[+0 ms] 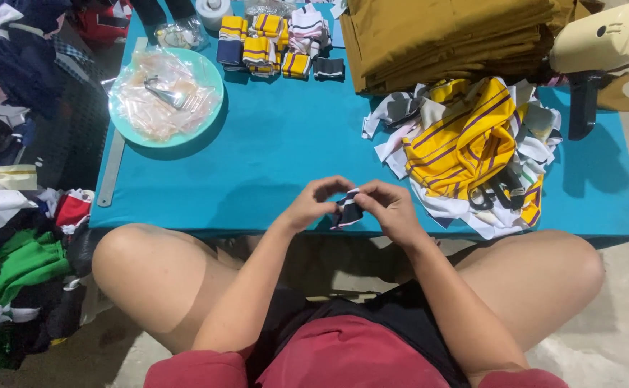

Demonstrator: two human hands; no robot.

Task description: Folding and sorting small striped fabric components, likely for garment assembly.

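Far left, beside the table: a heap of clothes (12,215) in dark blue, white, red and green, lying on the floor. A low table with a teal cloth (278,151) fills the middle of the view. On its left edge lies a long metal ruler (112,167), running front to back. Just right of it sits a pale green round tray (210,72) holding clear plastic bags (162,97). At the back centre, small folded striped fabric pieces (271,44) are lined up in yellow, navy, pink and white; a white roll (212,11) stands behind them. At the near edge of the table, centre: the left hand (313,203) and the right hand (387,208) meet over a small dark fabric piece with white stripes (348,210). Both hands pinch it between thumb and fingertips, left hand on its left side, right hand on its top and right side; the piece is held just above the table edge, in front of the knees. Right of the hands: a loose pile of yellow striped and white fabric scraps (465,147), with black-handled scissors (490,194) lying on its near side. Behind the pile, a stack of folded mustard-brown cloth (444,39). Far right rear: a cream-coloured machine (605,39) with a black handle.
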